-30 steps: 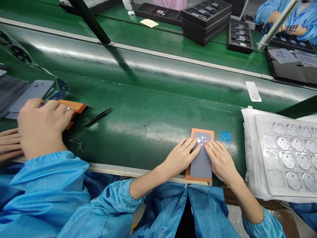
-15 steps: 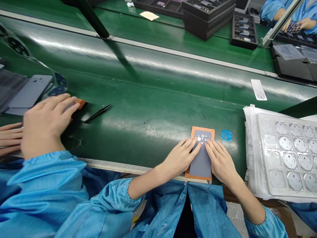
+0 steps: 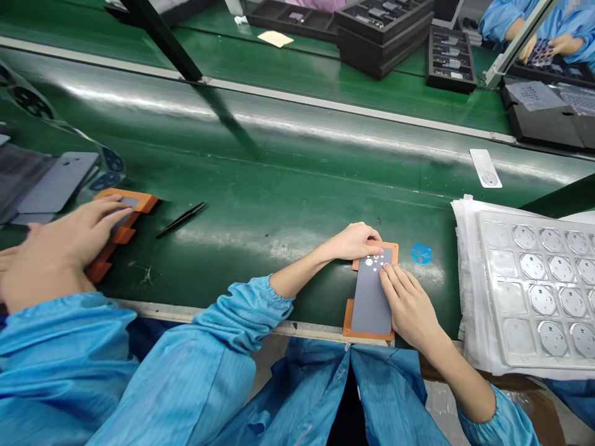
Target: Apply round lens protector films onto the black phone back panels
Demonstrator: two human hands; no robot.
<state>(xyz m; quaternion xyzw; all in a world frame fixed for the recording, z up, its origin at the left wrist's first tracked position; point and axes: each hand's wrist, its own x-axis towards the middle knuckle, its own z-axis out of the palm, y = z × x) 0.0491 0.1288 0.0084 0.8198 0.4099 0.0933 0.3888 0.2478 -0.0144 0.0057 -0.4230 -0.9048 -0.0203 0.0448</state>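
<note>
A grey phone back cover (image 3: 372, 303) with several round holes and white marks near its top lies in an orange fixture (image 3: 354, 328) at the table's front edge. My left hand (image 3: 354, 241) is closed at the upper left corner, its thumb on the cover and its other fingers curled by the fixture's top edge; their tips are partly hidden. Along the cover's right side rests my right hand (image 3: 411, 303), fingers stretched out and close together, the tips on the cover just below the holes. A blue round film piece (image 3: 421, 254) lies to the right.
Black tweezers (image 3: 181, 220) lie at left, near a co-worker's hand (image 3: 60, 254) on another orange fixture (image 3: 146, 202). At right a clear tray (image 3: 506, 310) holds several round silver pieces. A white card (image 3: 486, 168) lies behind it. Black trays (image 3: 383, 46) stand beyond the rail.
My left hand has moved up to the fixture's top left corner and its fingers have curled. My right hand stays on the cover's right side. The co-worker's hand moved down and left.
</note>
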